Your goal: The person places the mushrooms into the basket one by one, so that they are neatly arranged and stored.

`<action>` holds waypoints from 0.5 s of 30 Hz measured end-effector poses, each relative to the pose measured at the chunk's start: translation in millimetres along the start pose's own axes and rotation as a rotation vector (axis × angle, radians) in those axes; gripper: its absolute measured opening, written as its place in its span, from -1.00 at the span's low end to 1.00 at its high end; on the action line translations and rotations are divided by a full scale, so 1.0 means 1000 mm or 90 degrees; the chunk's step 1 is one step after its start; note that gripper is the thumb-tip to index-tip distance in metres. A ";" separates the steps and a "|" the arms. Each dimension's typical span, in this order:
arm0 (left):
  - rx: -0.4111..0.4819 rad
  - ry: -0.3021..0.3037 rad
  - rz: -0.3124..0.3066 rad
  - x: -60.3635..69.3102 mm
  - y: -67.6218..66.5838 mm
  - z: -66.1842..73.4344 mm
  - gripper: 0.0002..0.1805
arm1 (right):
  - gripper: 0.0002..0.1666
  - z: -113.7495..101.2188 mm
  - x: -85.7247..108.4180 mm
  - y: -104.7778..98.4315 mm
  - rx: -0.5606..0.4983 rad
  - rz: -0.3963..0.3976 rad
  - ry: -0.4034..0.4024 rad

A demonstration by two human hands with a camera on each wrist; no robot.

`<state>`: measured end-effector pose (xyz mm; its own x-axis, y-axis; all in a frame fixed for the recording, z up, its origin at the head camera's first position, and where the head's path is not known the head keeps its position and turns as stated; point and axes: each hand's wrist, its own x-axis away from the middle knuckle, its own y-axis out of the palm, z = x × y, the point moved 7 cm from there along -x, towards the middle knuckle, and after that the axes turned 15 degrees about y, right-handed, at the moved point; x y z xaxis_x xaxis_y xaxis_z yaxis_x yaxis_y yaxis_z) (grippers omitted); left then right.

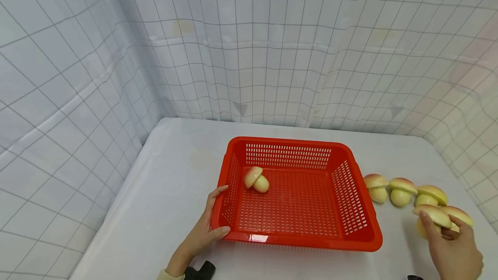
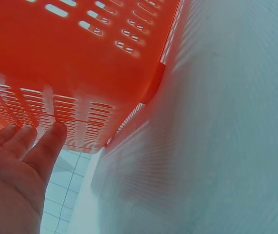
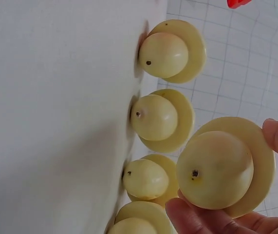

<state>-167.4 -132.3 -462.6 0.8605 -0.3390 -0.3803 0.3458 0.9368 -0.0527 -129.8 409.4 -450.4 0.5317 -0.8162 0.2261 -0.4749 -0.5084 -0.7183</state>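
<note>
Pale-yellow mushroom-shaped piece with a domed cap and round stem point(image 3: 216, 165): pinched between the thumb and fingers of your right hand point(image 1: 455, 245), seemingly raised off the white covered table point(image 1: 155, 185).
Slip: that cap looks smooth, so a loosened pinch could let the piece drop or roll from your fingertips.
Knock: four matching pink-blushed mushrooms point(image 1: 402, 191) line up just beyond your right fingers; a low or sideways sweep could tip the nearest.
Basket shove: your left hand point(image 1: 202, 228) could nudge the red perforated plastic basket point(image 1: 292, 241) askew if it presses unevenly at that corner.
Right pose: reaching up from the lower right, thumb on the basket side of the piece, fingers opposite.
Left pose: fingers extended against the basket's outer wall, thumb on its near rim, no mushroom held.
Inside the basket: one loose mushroom point(image 1: 254, 179), past your left fingertips, lying tilted.
</note>
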 end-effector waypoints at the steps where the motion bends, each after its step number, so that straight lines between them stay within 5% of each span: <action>1: -0.003 -0.002 0.002 0.000 0.000 0.000 -0.05 | 0.08 -0.001 0.001 -0.001 -0.003 0.004 -0.001; 15: 0.007 0.004 -0.001 0.001 0.000 0.000 -0.07 | 0.01 -0.025 0.022 -0.011 -0.043 0.058 -0.033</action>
<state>-167.0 -132.9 -462.8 0.8575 -0.3401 -0.3860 0.3515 0.9352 -0.0431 -130.4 389.8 -420.5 0.5184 -0.8458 0.1260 -0.5687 -0.4510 -0.6879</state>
